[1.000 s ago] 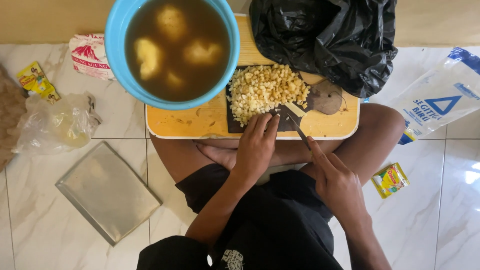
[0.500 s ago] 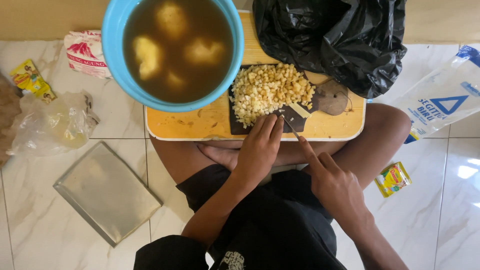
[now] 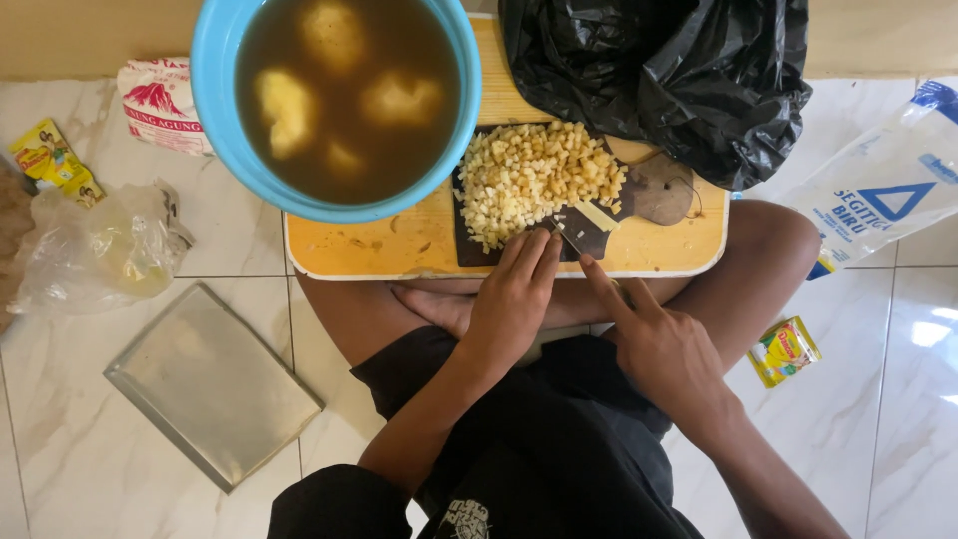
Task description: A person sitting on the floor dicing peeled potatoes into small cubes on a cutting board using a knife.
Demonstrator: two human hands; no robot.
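Note:
A yellow cutting board (image 3: 399,250) rests across my legs, with a dark mat and a heap of diced pale potato (image 3: 534,180) on it. My right hand (image 3: 659,349) grips a small knife (image 3: 571,236), index finger stretched along its back, blade down on the mat just below the heap. My left hand (image 3: 514,294) lies flat, fingers together, with its fingertips pressing on the mat right beside the blade; what is under them is hidden. A pale potato strip (image 3: 600,216) lies just right of the blade.
A blue bowl (image 3: 225,150) of brown water with whole peeled potatoes sits on the board's far left. A black plastic bag (image 3: 689,80) bulges at the far right. On the tiled floor lie a metal tray (image 3: 210,384), a clear bag (image 3: 95,250), several packets and a small yellow sachet (image 3: 785,349).
The blade has shifted slightly left toward my left fingertips. Both hands stay at the board's near edge.

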